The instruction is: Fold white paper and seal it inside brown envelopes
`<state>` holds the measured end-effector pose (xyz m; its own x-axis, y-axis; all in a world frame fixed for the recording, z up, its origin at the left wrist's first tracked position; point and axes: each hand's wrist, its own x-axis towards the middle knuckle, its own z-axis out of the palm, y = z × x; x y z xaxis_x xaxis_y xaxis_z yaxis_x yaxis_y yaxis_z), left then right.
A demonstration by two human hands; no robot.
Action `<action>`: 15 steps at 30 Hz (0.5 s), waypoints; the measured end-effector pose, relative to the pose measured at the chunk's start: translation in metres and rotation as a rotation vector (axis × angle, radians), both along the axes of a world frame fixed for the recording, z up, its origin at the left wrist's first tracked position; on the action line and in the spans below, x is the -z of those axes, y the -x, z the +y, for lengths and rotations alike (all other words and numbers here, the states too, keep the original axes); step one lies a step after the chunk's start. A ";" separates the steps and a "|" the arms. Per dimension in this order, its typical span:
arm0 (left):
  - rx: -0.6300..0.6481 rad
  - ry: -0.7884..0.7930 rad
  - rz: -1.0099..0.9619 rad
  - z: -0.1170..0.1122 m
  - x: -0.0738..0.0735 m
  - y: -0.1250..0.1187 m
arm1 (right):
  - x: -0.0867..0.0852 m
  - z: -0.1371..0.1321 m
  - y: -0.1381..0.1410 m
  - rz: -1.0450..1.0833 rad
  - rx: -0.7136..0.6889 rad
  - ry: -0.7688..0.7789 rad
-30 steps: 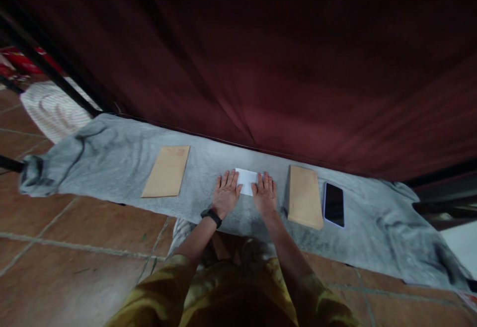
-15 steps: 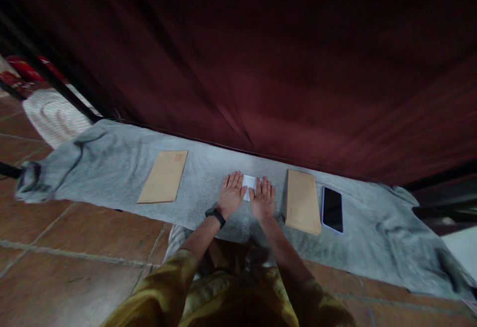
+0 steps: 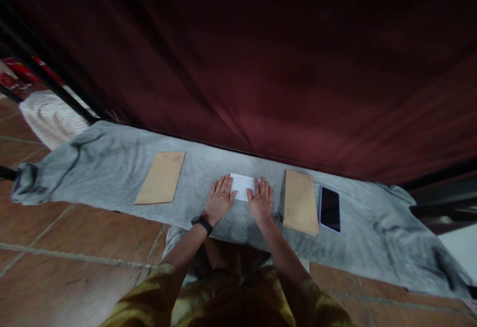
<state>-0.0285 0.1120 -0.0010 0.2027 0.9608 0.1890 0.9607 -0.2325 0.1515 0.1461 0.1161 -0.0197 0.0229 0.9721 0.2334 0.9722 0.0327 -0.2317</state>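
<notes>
A small white sheet of paper (image 3: pixel 241 186) lies flat on the grey cloth (image 3: pixel 201 168), between my two hands. My left hand (image 3: pixel 219 200) rests with fingers stretched out at the paper's left edge, a dark band on its wrist. Flat over the right end of the paper lies my right hand (image 3: pixel 261 200), which hides that end. A brown envelope (image 3: pixel 161 178) lies apart, to the left of my left hand. To the right of my right hand is a second brown envelope or stack of them (image 3: pixel 300 203).
A phone (image 3: pixel 330 209) with a dark screen lies beside the right-hand envelope. Behind the cloth-covered bench hangs a dark red curtain (image 3: pixel 238 98). A striped cloth (image 3: pixel 55 118) and black bars stand at the left. Tiled floor (image 3: pixel 85 237) shows below.
My left hand has slid left across the paper, so more of the white sheet shows between the hands. My right hand has stayed nearly in place.
</notes>
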 end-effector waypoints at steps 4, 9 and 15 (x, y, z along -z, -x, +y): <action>-0.010 -0.008 -0.006 -0.006 -0.006 -0.001 | -0.004 0.001 0.000 0.002 0.000 0.041; 0.237 0.005 0.000 -0.020 -0.005 -0.017 | -0.007 -0.001 -0.006 0.055 -0.024 0.032; 0.206 0.067 0.055 -0.023 -0.007 -0.032 | -0.017 0.003 -0.008 0.230 0.100 0.068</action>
